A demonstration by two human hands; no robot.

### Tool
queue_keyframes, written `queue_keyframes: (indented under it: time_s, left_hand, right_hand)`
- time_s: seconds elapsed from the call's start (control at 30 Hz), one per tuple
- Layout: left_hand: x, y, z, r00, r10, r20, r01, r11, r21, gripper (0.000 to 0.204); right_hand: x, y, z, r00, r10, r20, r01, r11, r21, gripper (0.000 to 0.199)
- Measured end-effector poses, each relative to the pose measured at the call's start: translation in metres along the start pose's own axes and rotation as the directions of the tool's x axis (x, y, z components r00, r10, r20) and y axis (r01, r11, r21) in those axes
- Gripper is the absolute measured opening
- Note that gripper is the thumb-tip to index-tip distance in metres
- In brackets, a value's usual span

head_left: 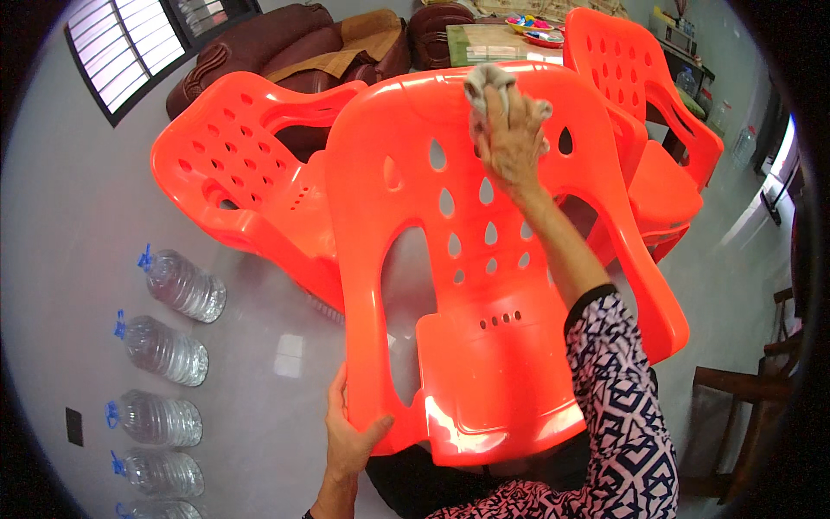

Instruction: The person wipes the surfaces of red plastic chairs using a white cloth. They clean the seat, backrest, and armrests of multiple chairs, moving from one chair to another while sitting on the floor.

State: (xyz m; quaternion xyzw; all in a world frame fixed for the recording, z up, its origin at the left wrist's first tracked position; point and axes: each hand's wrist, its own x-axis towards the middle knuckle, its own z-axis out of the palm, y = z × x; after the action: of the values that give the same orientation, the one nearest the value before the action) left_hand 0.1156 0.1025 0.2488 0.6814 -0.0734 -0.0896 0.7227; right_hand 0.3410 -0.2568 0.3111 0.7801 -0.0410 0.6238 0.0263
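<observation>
Orange-red plastic makes up the front armchair (493, 372), which stands in the middle of the view, directly before the person, its seat nearest and its tall backrest (380, 121) beyond. Teardrop-shaped holes pierce that backrest, and a row of small oval slots crosses the rear of the seat. The right hand (512, 143) reaches over the seat, its fingers spread over a bunched, pale cloth (490, 80) and holding it against the upper backrest, close to the top edge and right of the middle. The left hand (353, 437) grips the near end of the chair's left armrest (365, 363), thumb on the front face and fingers along the outer side. A boldly patterned sleeve (618, 406) with a black cuff covers much of the right forearm. Behind to the left stands a second orange-red chair (298, 208), and behind to the right another chair (661, 190) of the same colour; both are partly hidden by the front one. Five clear bottles (186, 285) with blue tops form a row on the grey floor (259, 398) at left. Farther back are a brown sofa (268, 52) and a table (475, 43) bearing dishes of colourful small items (526, 22)
</observation>
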Motion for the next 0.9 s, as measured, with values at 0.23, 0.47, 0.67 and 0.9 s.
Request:
queue_keyframes:
  time_s: [0.23,0.47,0.67,0.9]
  left_hand:
    - [-0.001,-0.003,-0.004,0.999,-0.040,-0.012,0.040,0.999,0.019,0.089]
    - [-0.003,-0.002,-0.005,1.000,-0.015,-0.016,0.015,1.000,0.008,0.088]
    - [0.002,0.003,0.002,0.999,0.010,0.045,-0.009,1.000,-0.017,0.086]
    - [-0.002,0.000,-0.008,0.999,0.032,0.002,-0.032,0.997,0.070,0.087]
  right_hand:
    - [-0.104,-0.006,-0.015,0.924,-0.234,0.304,0.205,0.971,0.126,0.039]
    - [-0.057,-0.048,-0.023,0.971,-0.179,0.156,0.096,0.897,0.431,0.043]
    - [-0.055,-0.078,-0.001,0.964,-0.066,0.259,0.022,0.985,0.169,0.053]
    - [-0.028,-0.113,-0.030,0.930,-0.077,0.359,-0.187,0.742,0.643,0.052]
